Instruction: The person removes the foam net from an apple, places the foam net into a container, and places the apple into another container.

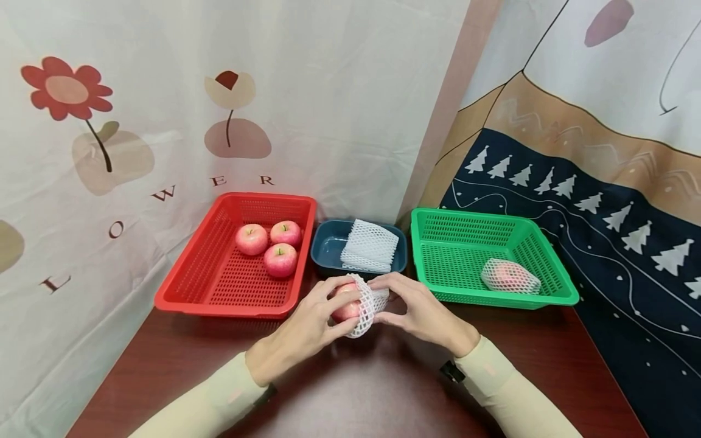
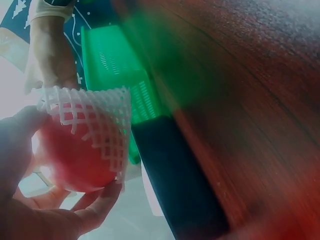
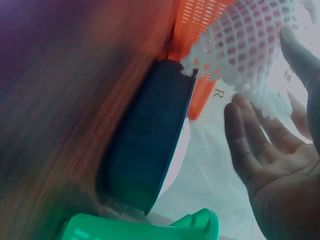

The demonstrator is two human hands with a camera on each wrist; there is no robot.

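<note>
My left hand (image 1: 312, 316) holds a red apple (image 1: 346, 303), its thumb and fingers curved around the fruit. A white foam net sleeve (image 2: 95, 112) covers part of that apple, with its lattice rim around the fruit. On the other side, my right hand (image 1: 424, 309) is at the sleeve's loose end. In the right wrist view, its thumb lies against the net and the other fingers are spread loosely below, with a gap to the sleeve. Both hands are above the table, in front of the blue tray.
A red basket (image 1: 181, 298) at left contains three bare apples (image 1: 280, 260). The small blue tray (image 1: 323, 258) behind the hands contains flat white foam nets (image 1: 370, 245). In the green basket (image 1: 438, 258) at right lies a netted apple (image 1: 509, 277). A printed curtain (image 1: 339, 91) hangs behind.
</note>
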